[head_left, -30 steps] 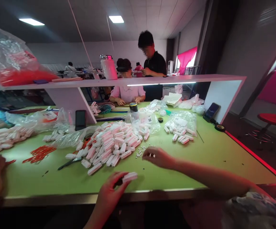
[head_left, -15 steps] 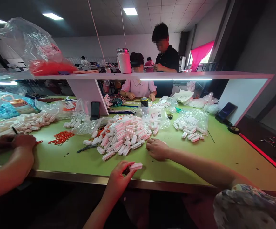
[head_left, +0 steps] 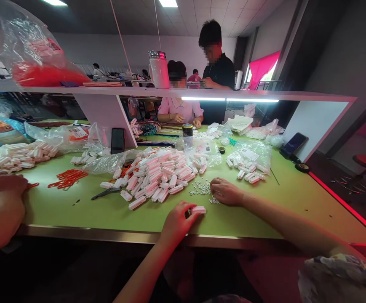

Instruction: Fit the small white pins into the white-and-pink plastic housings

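My left hand (head_left: 178, 223) pinches a small white plastic housing (head_left: 198, 209) between thumb and fingertips, just above the table's front part. My right hand (head_left: 228, 192) rests on the table with its fingers curled down at the edge of a scatter of tiny white pieces (head_left: 201, 187). Whether its fingertips grip one of them is hidden. Beyond my left hand lies a big heap of similar white housings (head_left: 160, 173). Black-handled scissors or pliers (head_left: 107, 193) lie partly beneath the heap's left side.
Orange loops (head_left: 67, 178) lie left of the heap, near a co-worker's hand (head_left: 9, 185) holding a dark thin tool. Clear bags (head_left: 201, 147) and black tape rolls (head_left: 302, 167) lie around. A phone (head_left: 117, 141) leans on the shelf's support. Overhead runs a shelf (head_left: 233, 93) carrying a mug (head_left: 159, 71).
My right hand has slid right, uncovering more of the tiny white pieces. My left hand has moved right and slightly farther in with the housing, closer to my right hand. The view has turned slightly.
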A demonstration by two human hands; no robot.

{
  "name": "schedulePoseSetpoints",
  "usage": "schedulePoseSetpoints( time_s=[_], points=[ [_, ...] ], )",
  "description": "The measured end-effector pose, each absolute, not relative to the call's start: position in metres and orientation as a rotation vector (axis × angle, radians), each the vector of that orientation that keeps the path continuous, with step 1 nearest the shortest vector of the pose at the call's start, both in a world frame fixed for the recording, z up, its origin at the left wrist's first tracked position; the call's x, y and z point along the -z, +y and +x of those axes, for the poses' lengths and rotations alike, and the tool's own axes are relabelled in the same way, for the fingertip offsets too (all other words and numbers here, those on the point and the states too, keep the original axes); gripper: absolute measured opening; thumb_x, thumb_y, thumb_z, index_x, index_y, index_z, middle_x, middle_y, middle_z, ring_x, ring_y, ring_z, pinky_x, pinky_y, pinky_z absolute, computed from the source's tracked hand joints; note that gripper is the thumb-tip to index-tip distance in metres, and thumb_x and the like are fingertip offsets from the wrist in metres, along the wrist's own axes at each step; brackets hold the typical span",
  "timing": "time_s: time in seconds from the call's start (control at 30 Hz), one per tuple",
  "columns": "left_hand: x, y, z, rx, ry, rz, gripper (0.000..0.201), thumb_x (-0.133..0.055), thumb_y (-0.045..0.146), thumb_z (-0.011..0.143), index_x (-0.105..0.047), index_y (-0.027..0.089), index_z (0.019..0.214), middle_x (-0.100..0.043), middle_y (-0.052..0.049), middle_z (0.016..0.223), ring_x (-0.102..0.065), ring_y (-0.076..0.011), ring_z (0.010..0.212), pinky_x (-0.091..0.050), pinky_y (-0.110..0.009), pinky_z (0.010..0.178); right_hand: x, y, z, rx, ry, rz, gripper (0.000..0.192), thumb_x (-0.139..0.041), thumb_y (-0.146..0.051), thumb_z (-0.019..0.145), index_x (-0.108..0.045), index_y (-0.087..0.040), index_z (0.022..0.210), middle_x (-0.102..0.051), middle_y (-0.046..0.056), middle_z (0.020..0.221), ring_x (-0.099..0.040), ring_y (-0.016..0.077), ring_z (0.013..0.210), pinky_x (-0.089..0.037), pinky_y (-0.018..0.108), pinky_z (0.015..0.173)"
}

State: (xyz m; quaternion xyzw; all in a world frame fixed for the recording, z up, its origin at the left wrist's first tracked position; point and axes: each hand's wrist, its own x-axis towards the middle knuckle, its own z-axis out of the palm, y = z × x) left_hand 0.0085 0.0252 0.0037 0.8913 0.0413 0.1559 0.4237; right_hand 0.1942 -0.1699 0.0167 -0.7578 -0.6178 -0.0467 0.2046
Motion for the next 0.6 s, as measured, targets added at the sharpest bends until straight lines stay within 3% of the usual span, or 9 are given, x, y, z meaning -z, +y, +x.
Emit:
schedulePoseSetpoints(
  time_s=[0.4,0.6],
  points=[
    [0.003,0.017,0.009,-0.426,0.048,2.208,0.025,-0.069,0.042,0.083,-0.074,0.022,0.097,-0.068,-0.004,0.095,-0.066,-0.0199,0.087,-0.052,-0.031,0.083,-0.020,-0.197,0.182,0.247,-1.524,-2.251,0.016,-0.057,-0.008,0.088,-0.069,-0.019,0.090,-0.068,0.010,0.106,-0.061,0.0243,0.104,-0.047,0.042,0.094],
    [0.002,0.018,0.007,-0.410,0.048,2.213,0.025,-0.068,0.038,0.084,-0.074,0.022,0.103,-0.068,-0.005,0.099,-0.066,-0.0203,0.090,-0.052,-0.032,0.083,-0.012,-0.180,0.168,0.241,-1.413,-2.186,0.016,-0.056,-0.018,0.097,-0.072,-0.019,0.096,-0.069,0.009,0.099,-0.061,0.0215,0.095,-0.047,0.036,0.088]
  ],
)
